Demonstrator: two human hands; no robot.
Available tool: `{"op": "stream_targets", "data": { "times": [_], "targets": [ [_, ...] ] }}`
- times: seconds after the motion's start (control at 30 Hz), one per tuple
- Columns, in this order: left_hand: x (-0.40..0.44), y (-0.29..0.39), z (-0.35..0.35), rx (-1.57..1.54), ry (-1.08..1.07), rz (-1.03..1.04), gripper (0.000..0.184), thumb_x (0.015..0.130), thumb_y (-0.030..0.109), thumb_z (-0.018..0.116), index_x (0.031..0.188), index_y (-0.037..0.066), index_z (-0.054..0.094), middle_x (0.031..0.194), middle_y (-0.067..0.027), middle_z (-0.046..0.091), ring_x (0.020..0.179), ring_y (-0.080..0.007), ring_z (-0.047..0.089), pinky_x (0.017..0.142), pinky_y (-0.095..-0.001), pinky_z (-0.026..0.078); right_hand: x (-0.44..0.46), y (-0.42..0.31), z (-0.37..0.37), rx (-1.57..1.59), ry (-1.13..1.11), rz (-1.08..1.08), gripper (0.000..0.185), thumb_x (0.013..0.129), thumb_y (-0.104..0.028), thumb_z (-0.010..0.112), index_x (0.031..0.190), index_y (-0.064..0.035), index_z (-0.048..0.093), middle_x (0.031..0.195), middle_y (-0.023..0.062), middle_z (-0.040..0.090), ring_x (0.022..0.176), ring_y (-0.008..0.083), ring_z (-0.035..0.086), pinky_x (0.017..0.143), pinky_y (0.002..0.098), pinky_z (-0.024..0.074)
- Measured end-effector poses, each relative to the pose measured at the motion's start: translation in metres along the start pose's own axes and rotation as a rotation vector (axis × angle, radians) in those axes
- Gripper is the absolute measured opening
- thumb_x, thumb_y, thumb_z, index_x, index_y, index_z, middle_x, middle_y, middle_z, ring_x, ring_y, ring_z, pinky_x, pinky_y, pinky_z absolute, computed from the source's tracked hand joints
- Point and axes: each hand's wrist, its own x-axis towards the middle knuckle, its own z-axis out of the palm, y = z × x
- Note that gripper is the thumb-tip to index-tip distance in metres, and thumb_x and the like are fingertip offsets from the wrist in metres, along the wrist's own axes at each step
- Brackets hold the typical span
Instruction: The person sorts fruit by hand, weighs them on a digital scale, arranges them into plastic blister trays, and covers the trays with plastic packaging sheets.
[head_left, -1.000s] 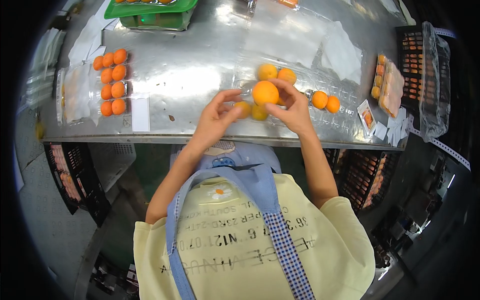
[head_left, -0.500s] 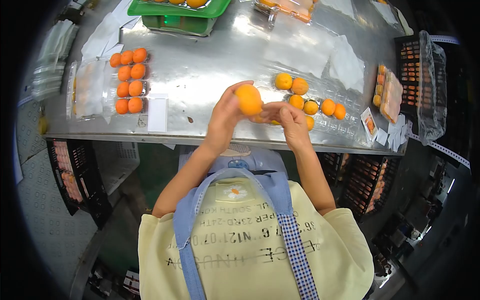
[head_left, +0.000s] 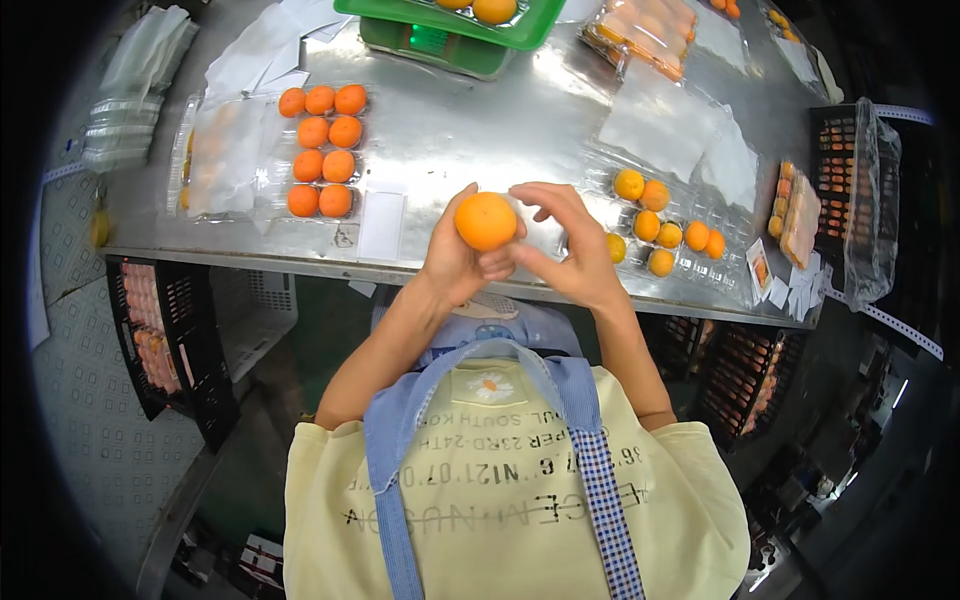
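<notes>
An orange [head_left: 485, 221] sits in my left hand [head_left: 448, 256], whose fingers curl around it from below and behind, above the table's front edge. Just to the right, my right hand [head_left: 580, 255] has its thumb and fingers spread apart with nothing between them. Its thumb tip is close to the left fingertips; whether they touch I cannot tell. Beyond the right hand, a clear plastic tray [head_left: 690, 262] holds several yellow-orange fruits. On the left, another clear tray [head_left: 262, 180] has several deeper orange fruits [head_left: 339, 166] in rows.
A green scale [head_left: 440, 50] carries a pack of fruit at the back. White paper sheets [head_left: 655, 125] lie on trays. A white card [head_left: 382, 222] rests near the front edge. Wrapped packs [head_left: 795, 215] and a black crate [head_left: 835, 165] stand right; stacked clear trays [head_left: 125, 110] are far left.
The view has shifted, so the table's things appear farther right. The orange stays in my left hand, now resting lower in the fingers. My right hand has opened, its fingers spreading.
</notes>
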Motion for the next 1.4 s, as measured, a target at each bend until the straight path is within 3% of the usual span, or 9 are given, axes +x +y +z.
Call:
{"op": "stream_targets", "data": {
  "times": [0.13,0.17,0.3,0.53,0.73,0.83,0.93,1.2,1.4],
  "targets": [
    [-0.003,0.011,0.011,0.259,0.309,0.147,0.056,0.097,0.051,0.028,0.094,0.004,0.057,0.06,-0.0063,0.053,0.052,-0.0159,0.052,0.045,-0.0261,0.042,0.025,-0.015,0.02,-0.076,-0.123,-0.047,0.052,0.069,-0.021,0.077,0.114,-0.0024,0.059,0.112,0.0144,0.061,0.103,0.0298,0.056,0.089,0.0376,0.0441],
    [-0.005,0.019,-0.004,0.333,0.19,0.126,0.057,0.098,0.052,0.024,0.1,0.005,0.057,0.078,-0.0109,0.06,0.067,-0.0188,0.059,0.057,-0.0271,0.048,0.029,-0.017,0.023,-0.075,-0.124,-0.04,0.053,0.069,-0.023,0.077,0.114,-0.0023,0.059,0.111,0.0148,0.061,0.101,0.0313,0.056,0.089,0.0385,0.0442],
    [-0.009,0.038,0.01,0.246,0.178,0.313,0.061,0.099,0.053,0.021,0.115,0.003,0.053,0.089,-0.008,0.059,0.084,-0.0146,0.058,0.072,-0.027,0.047,0.045,-0.018,0.036,-0.28,-0.043,-0.038,0.052,0.067,-0.025,0.078,0.11,-0.0031,0.06,0.108,0.0135,0.061,0.099,0.0312,0.056,0.089,0.0389,0.0437],
    [0.0,0.077,-0.009,0.041,-0.105,0.125,0.058,0.099,0.052,0.022,0.112,0.004,0.052,0.087,-0.0085,0.059,0.06,-0.0118,0.051,0.044,-0.0215,0.038,0.072,-0.006,0.036,-0.02,0.0,0.058,0.045,0.077,-0.021,0.072,0.115,-0.0022,0.059,0.11,0.0115,0.061,0.096,0.0248,0.058,0.087,0.0344,0.045],
    [0.023,0.088,-0.036,-0.106,-0.223,0.035,0.057,0.099,0.052,0.022,0.117,0.006,0.05,0.087,-0.0084,0.059,0.061,-0.0115,0.051,0.045,-0.0205,0.039,0.088,0.003,0.033,0.028,-0.04,0.181,0.041,0.08,-0.019,0.069,0.116,-0.0022,0.059,0.109,0.0135,0.061,0.097,0.0263,0.059,0.086,0.0351,0.0464],
    [0.027,0.084,-0.021,0.431,0.203,0.229,0.056,0.099,0.052,0.025,0.121,0.006,0.048,0.097,-0.0097,0.059,0.069,-0.0123,0.055,0.052,-0.0213,0.042,0.102,-0.001,0.037,-0.248,-0.109,0.079,0.048,0.073,-0.02,0.074,0.115,-0.0018,0.058,0.11,0.0162,0.06,0.1,0.0307,0.058,0.087,0.037,0.0467],
    [0.03,0.086,-0.02,0.796,0.327,0.388,0.056,0.099,0.052,0.028,0.127,0.006,0.045,0.11,-0.0117,0.054,0.079,-0.0137,0.057,0.057,-0.0236,0.044,0.116,0.009,0.036,-0.261,-0.181,0.049,0.055,0.067,-0.021,0.078,0.114,-0.0016,0.057,0.111,0.0182,0.059,0.103,0.0342,0.056,0.088,0.0385,0.0464],
    [0.032,0.119,-0.02,0.71,0.371,0.454,0.053,0.099,0.044,0.036,0.139,0.01,0.028,0.112,-0.0127,0.053,0.071,-0.0109,0.051,0.056,-0.0213,0.04,0.251,0.044,-0.034,-0.324,0.187,-0.116,0.055,0.068,-0.023,0.079,0.113,-0.0002,0.058,0.102,0.0135,0.059,0.093,0.0237,0.061,0.08,0.0334,0.0511],
    [0.02,0.123,-0.047,0.642,0.372,0.404,0.027,0.096,0.019,0.052,0.118,0.005,0.053,0.096,-0.0056,0.061,0.069,-0.0063,0.05,0.057,-0.0184,0.04,0.356,0.079,-0.066,-0.654,0.125,-0.043,0.057,0.07,-0.035,0.077,0.11,0.0015,0.061,0.101,0.0153,0.064,0.093,0.0249,0.063,0.083,0.034,0.0506]
  ]
}}
